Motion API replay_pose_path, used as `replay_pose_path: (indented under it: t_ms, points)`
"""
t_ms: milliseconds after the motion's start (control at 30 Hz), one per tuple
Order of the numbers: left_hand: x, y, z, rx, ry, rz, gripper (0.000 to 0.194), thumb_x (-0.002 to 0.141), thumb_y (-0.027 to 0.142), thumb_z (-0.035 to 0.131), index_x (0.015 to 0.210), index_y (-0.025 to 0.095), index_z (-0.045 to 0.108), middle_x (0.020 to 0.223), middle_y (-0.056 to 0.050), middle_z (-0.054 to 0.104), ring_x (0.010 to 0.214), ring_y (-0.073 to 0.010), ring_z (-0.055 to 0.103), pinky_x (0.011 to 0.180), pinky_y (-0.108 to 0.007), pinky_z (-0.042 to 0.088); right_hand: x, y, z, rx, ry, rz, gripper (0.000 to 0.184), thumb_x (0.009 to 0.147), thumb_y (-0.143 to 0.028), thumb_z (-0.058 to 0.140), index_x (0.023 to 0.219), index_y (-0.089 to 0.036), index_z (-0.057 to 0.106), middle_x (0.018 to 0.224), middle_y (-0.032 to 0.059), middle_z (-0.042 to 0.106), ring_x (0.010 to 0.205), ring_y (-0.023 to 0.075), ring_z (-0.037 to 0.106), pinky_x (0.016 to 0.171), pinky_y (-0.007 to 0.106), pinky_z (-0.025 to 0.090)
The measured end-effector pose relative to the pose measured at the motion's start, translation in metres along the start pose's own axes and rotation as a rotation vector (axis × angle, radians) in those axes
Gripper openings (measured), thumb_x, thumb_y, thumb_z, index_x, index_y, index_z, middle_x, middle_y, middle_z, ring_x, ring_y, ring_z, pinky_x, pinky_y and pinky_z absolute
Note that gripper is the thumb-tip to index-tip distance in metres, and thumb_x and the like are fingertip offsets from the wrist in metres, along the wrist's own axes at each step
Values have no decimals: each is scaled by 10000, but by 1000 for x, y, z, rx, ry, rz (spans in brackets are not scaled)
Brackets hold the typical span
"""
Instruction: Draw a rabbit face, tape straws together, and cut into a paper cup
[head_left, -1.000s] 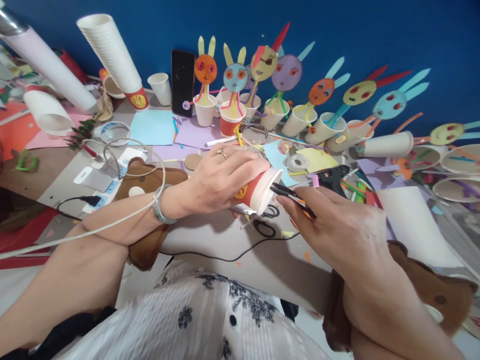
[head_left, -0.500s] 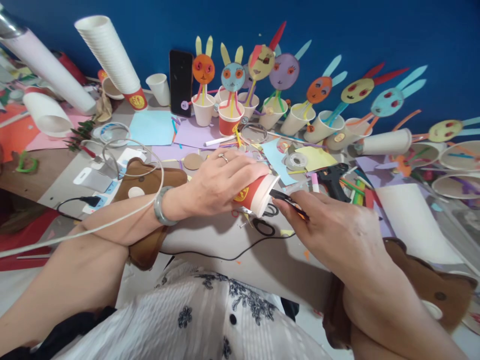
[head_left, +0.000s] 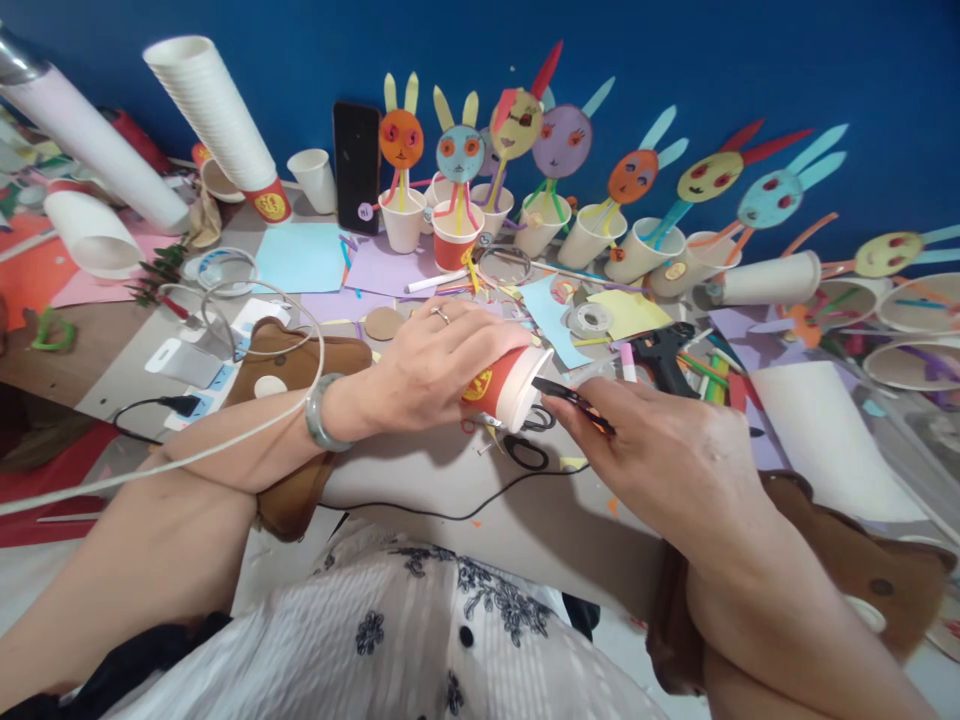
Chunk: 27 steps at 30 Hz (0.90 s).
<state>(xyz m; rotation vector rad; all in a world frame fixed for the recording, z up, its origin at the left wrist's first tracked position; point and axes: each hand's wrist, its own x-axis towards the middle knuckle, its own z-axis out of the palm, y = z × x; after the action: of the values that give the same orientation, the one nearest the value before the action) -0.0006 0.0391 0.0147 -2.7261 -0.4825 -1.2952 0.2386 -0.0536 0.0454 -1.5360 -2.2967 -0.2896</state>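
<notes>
My left hand (head_left: 431, 362) is wrapped around a red paper cup (head_left: 504, 385) lying on its side, white bottom turned toward my right. My right hand (head_left: 660, 450) grips a small pair of black scissors (head_left: 568, 396) whose tips touch the cup's bottom. A bracelet sits on my left wrist. Both forearms rest on brown cushions on the grey table (head_left: 442, 480).
A row of paper cups with bunny faces on straws (head_left: 459, 150) lines the blue wall. Stacked white cups (head_left: 214, 110), a phone (head_left: 355, 165), coloured paper sheets (head_left: 300, 255), a black glue gun (head_left: 660, 352), tape rolls and a black cable (head_left: 465, 515) crowd the table.
The cup and both hands have shifted slightly left and toward me; the scissor tips have come closer against the cup's bottom.
</notes>
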Motion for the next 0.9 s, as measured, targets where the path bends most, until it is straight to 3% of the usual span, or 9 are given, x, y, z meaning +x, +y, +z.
replay_pose_path:
  t_ms: [233,900]
  points:
    - [3,0,-2,24,51,24,436,995,527,575,1261,183,541,1053,-75,760,965,-219,729,875,-378,543,3,-1,-3,-84,24,-57,466,1039,-485,512,674,-196,529,520,7,540,443,131,460,471,276,197]
    - [0,-1,-3,12,2,-38,433,1007,483,542,1350,219,519,1153,-83,742,1070,-248,722,919,-428,540,4,0,-3,-79,74,-86,477,1058,-473,495,682,-183,544,531,4,547,448,113,465,456,269,206]
